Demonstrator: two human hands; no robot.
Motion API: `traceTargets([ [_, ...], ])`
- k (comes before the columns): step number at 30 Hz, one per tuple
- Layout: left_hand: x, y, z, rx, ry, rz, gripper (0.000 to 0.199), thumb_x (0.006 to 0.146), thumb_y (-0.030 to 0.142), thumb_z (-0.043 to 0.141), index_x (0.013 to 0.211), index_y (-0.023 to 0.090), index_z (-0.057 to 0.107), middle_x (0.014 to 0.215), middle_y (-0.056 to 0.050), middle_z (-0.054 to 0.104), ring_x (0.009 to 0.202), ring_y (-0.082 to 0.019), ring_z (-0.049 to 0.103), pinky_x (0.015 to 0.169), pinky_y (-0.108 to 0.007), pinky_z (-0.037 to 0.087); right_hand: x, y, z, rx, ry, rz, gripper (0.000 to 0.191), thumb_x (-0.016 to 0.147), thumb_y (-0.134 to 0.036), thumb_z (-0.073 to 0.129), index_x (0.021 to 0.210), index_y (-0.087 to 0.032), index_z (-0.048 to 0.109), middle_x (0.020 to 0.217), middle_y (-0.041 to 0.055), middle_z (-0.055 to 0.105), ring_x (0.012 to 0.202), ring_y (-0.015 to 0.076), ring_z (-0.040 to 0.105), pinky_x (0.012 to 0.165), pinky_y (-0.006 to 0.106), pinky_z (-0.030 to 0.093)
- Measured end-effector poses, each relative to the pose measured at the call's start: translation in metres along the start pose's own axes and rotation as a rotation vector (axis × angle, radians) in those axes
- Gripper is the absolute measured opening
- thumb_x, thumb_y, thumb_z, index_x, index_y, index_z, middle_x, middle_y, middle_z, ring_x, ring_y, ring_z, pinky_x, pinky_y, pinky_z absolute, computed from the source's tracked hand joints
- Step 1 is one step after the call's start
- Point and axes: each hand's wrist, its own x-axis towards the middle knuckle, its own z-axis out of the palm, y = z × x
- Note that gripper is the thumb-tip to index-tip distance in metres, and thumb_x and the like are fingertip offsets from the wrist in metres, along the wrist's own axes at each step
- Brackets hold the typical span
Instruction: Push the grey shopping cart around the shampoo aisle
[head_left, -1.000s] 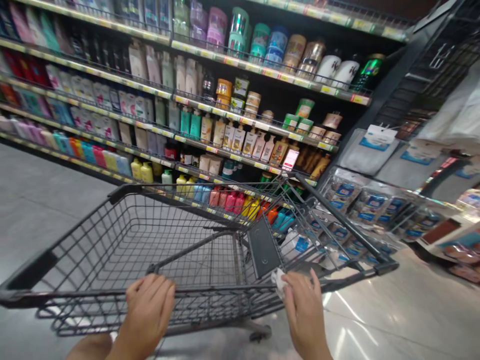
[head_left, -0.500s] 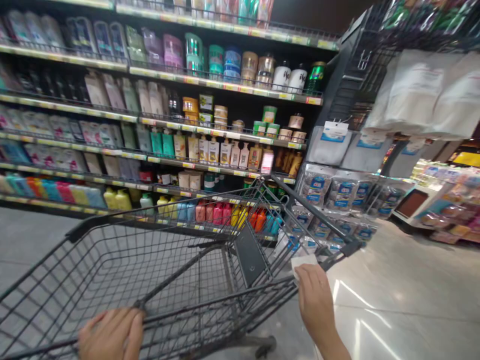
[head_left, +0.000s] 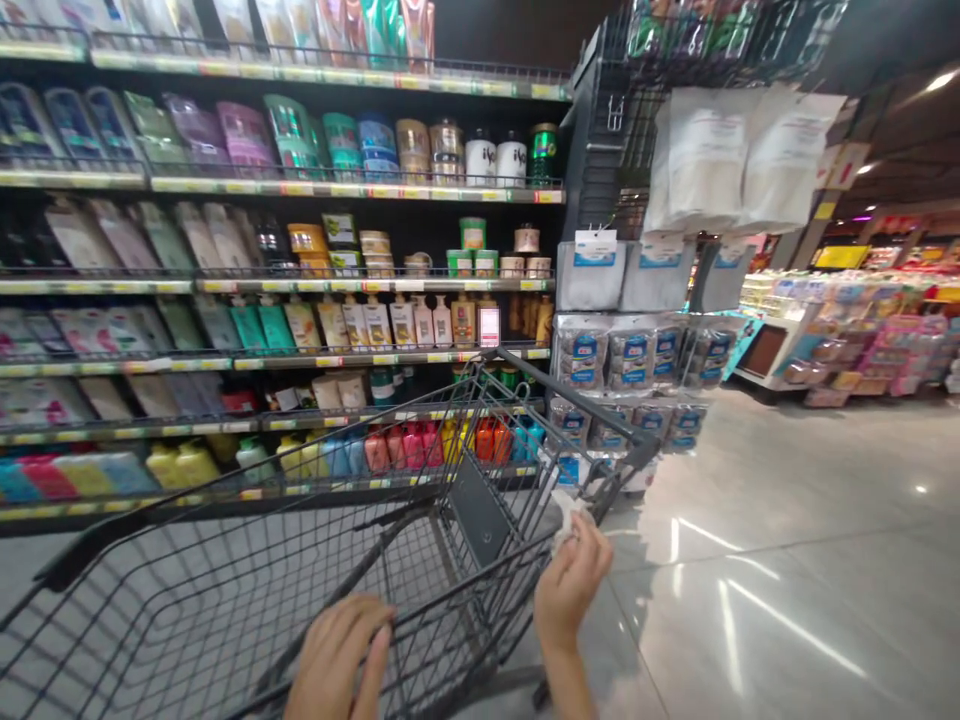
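Note:
A dark wire shopping cart stands before me, with its handle at the upper right. My left hand curls over the near top rim at the bottom centre; its fingers bend round the rim. To the right, my right hand pinches a crumpled whitish cloth or tissue close against the cart's near rim, below the handle. The cart's basket holds nothing that I can see.
Shelves of bottles and jars run behind the cart. Packets hang on a rack beside the shelf end. A display stand stands farther right on the shiny floor.
The view has turned to the right. My left hand has moved right along the near rim. The cloth in my right hand looks more bunched up.

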Motion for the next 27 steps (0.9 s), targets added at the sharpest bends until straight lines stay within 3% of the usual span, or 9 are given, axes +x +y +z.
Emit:
traceTargets([
  [3, 0.004, 0.018, 0.015, 0.004, -0.049, 0.045, 0.025, 0.092, 0.036, 0.041, 0.108, 0.023, 0.055, 0.090, -0.002, 0.071, 0.082, -0.017, 0.066, 0.077, -0.030, 0.049, -0.023, -0.018, 0.014, 0.089, 0.085, 0.205, 0.037, 0.093, -0.020, 0.036, 0.128, -0.017, 0.045, 0.115, 0.0171, 0.047, 0.116, 0.0272, 0.042, 0.097, 0.048, 0.035],
  [6, 0.002, 0.020, 0.023, 0.058, -0.037, 0.074, 0.028, 0.091, 0.037, 0.043, 0.109, 0.019, 0.055, 0.089, -0.004, 0.071, 0.078, -0.018, 0.066, 0.074, -0.031, 0.049, -0.044, -0.029, 0.024, 0.133, 0.080, 0.334, 0.045, 0.093, -0.023, 0.035, 0.138, -0.016, 0.034, 0.129, 0.0203, 0.037, 0.126, 0.0287, 0.034, 0.102, 0.051, 0.031],
  [11, 0.001, 0.014, 0.026, 0.091, -0.032, 0.126, 0.028, 0.088, 0.030, 0.043, 0.109, 0.015, 0.055, 0.086, -0.006, 0.070, 0.075, -0.018, 0.065, 0.074, -0.031, 0.046, -0.068, -0.028, 0.024, 0.131, -0.037, 0.358, 0.052, 0.093, -0.023, 0.031, 0.144, -0.015, 0.022, 0.139, 0.0223, 0.029, 0.134, 0.0303, 0.028, 0.104, 0.052, 0.030],
  [16, 0.004, 0.018, 0.026, 0.099, -0.033, 0.109, 0.027, 0.087, 0.028, 0.045, 0.107, 0.015, 0.055, 0.086, -0.006, 0.069, 0.076, -0.018, 0.064, 0.075, -0.032, 0.045, -0.079, -0.010, 0.011, 0.088, -0.072, 0.312, 0.042, 0.094, -0.024, 0.034, 0.135, -0.015, 0.039, 0.127, 0.0211, 0.044, 0.126, 0.0298, 0.039, 0.098, 0.047, 0.036],
  [21, 0.004, 0.019, 0.026, 0.097, -0.036, 0.109, 0.025, 0.086, 0.026, 0.046, 0.107, 0.016, 0.055, 0.087, -0.005, 0.069, 0.077, -0.018, 0.064, 0.076, -0.032, 0.045, -0.065, -0.004, -0.004, 0.090, -0.098, 0.261, 0.030, 0.091, -0.019, 0.039, 0.115, -0.015, 0.056, 0.111, 0.0167, 0.055, 0.107, 0.0257, 0.053, 0.089, 0.041, 0.042],
  [27, 0.001, 0.019, 0.026, 0.075, -0.041, 0.101, 0.029, 0.084, 0.025, 0.047, 0.111, 0.017, 0.055, 0.088, -0.006, 0.068, 0.078, -0.019, 0.064, 0.075, -0.032, 0.046, -0.028, -0.016, -0.014, 0.113, -0.075, 0.296, 0.024, 0.086, -0.016, 0.045, 0.101, -0.014, 0.063, 0.119, 0.0182, 0.056, 0.110, 0.0255, 0.055, 0.089, 0.040, 0.044],
])
